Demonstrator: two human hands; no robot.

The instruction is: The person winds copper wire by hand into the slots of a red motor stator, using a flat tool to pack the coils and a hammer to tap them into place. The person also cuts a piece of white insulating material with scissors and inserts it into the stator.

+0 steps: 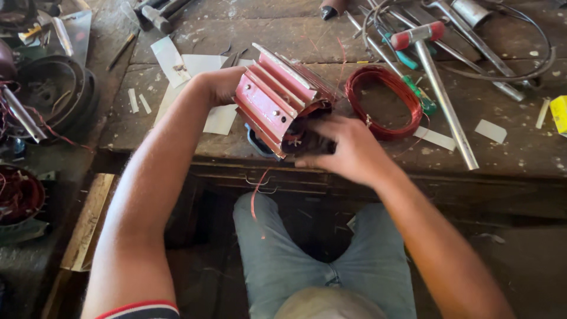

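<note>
Red finned motor housing [273,106] tilted at the near edge of a worn wooden surface [502,147], gripped from behind by the left hand [221,84], right hand [348,147] with fingers curled into its open end, a coil of red wire [384,101] just beside, a hammer [434,77] beyond.

A worn wooden table [307,35] with a dusty, scratched top carries everything. Near its middle rests a red finned motor housing [269,103], tilted at the front edge. Just beside it at three o'clock lies a coil of red wire [383,101]. At one o'clock lies a red-headed hammer [440,88] with a long metal handle, amid screwdrivers [407,59] and a loop of cable [531,65]. White paper slips [171,59] lie at ten o'clock, more [490,130] at three.
</note>
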